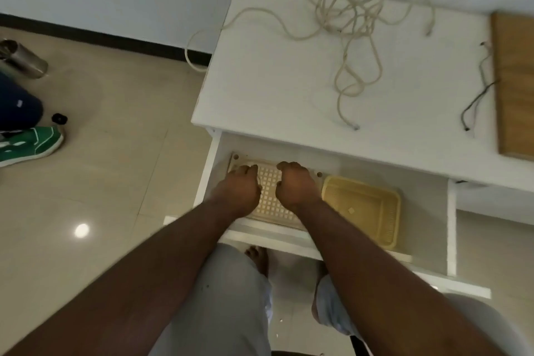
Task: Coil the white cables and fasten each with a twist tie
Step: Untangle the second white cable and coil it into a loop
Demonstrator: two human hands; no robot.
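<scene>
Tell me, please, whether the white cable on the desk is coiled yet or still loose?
Still loose. The white cable sprawls in a tangle across the desk, one loop hanging over its left edge; no tie shows on it.

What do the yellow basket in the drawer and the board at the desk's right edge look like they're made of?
The yellow basket looks like moulded plastic: even pale colour, rounded rim, rows of small slots in its walls. The board looks like wood or wood-look laminate: brown with a fine straight grain and a matte face. The blur leaves that open.
</scene>
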